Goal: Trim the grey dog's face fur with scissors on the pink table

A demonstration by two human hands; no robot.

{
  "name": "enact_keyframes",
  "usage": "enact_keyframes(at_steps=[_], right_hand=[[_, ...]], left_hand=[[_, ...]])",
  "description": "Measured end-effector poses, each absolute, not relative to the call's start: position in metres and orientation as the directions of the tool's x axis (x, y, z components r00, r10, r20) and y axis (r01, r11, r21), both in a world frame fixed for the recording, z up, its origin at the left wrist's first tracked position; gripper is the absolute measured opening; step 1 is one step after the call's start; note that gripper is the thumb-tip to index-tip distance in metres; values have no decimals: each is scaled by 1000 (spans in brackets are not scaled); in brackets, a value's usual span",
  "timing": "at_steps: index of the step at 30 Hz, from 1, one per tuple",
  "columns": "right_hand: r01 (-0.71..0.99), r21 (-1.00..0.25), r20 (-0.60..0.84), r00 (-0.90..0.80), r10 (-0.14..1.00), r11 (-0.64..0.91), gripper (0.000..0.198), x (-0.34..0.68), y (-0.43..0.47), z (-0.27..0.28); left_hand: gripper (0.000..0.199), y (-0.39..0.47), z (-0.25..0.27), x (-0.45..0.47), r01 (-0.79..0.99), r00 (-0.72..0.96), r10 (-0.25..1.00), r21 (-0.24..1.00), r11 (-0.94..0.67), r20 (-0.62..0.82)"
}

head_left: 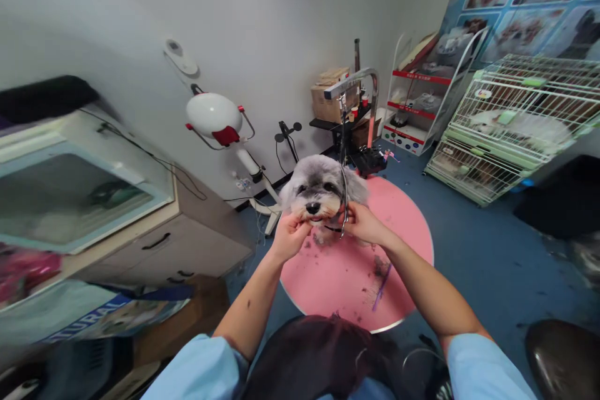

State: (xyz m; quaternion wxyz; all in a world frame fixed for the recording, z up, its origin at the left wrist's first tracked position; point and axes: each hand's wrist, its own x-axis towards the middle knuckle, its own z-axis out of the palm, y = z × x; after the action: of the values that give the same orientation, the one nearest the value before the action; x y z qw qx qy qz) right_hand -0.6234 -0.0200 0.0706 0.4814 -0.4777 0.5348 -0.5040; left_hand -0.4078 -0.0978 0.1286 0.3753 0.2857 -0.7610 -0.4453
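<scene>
**A delicate hold!**

Left hand (pixel 290 237) pinches the dog (pixel 315 170) by its muzzle fur (pixel 304 207); right hand (pixel 364 224) curls opposite, grip unclear. Up on the pink bench (pixel 328 284), it's likely soft, wriggly, best steadied beneath the chin.

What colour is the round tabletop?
The tabletop is pink; the head view shows it best.
</scene>
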Motion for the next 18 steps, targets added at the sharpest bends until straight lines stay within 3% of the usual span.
enact_keyframes(at_steps=[18], right_hand=[[-75,-989,-122,-73,-990,127,39,-628,-18,89]], left_hand=[[25,-100,117,-402,-73,-542,-779,907,416,314]])
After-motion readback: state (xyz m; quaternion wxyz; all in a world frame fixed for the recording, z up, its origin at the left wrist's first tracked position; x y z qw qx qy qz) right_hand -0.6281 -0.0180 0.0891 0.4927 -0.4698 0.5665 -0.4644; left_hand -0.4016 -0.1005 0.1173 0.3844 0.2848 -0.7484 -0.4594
